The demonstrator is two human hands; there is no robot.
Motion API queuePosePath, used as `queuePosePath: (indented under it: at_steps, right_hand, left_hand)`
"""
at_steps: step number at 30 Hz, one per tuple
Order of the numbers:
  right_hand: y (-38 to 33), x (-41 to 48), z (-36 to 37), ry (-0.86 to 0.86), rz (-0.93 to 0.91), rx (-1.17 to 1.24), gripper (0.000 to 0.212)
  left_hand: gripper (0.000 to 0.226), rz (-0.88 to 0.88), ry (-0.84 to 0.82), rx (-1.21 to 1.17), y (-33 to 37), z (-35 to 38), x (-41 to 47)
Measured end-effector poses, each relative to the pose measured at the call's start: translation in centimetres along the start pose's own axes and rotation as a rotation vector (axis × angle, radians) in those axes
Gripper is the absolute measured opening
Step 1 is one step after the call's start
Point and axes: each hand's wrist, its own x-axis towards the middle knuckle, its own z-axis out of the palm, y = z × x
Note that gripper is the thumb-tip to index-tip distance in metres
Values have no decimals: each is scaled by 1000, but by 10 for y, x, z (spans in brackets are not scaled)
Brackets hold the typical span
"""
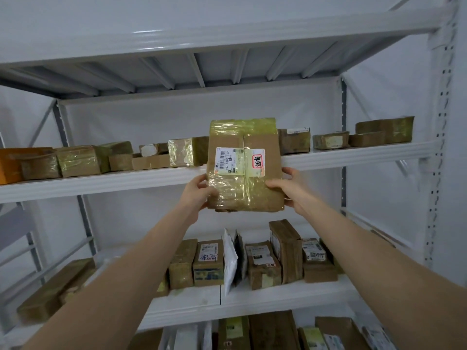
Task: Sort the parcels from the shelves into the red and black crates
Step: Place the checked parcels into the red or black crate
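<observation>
Right now both hands are clamped on one cardboard parcel [243, 170], held upright in the air before the front edge of the upper shelf [101, 183], about at its middle and not resting on it. The left hand [199, 195] grips the parcel's lower left edge, thumb on the front face and fingers behind; the right hand [290, 190] grips the lower right edge the same way, fingertips showing round the side. The parcel's face carries two stickers: one white barcode label [228, 161] and, just beside it on the right, one pink sticker [258, 159] with handwritten marks; yellowish clear tape bands its top and bottom. Three shelf boards show: a top board [202, 34] seen from below, the upper shelf and a middle shelf [252, 299]. Along the upper shelf roughly eight boxes sit left of the held parcel, one orange box [10, 165] at the left end, and four brown boxes [331, 140] sit to its right. On the middle shelf about six cartons [208, 262] stand on end near the middle, one white mailer bag [230, 258] wedged among them
</observation>
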Motion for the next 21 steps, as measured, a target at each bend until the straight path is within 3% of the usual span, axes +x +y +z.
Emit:
queuePosePath:
  at_steps: [2, 7, 17, 21]
  right_hand:
    - [9, -5, 2, -32, 23, 16, 76]
    - [38, -20, 11, -38, 57, 59, 56]
    - [98, -50, 29, -85, 189, 105, 63]
    - [127, -68, 46, -77, 262, 192, 61]
  left_hand:
    - [59, 7, 7, 12, -9, -1, -5]
    - [55, 0, 38, -13, -37, -4, -14]
    - [59, -59, 125, -106, -95, -27, -52]
    - [65, -299, 155, -218, -132, -43, -73]
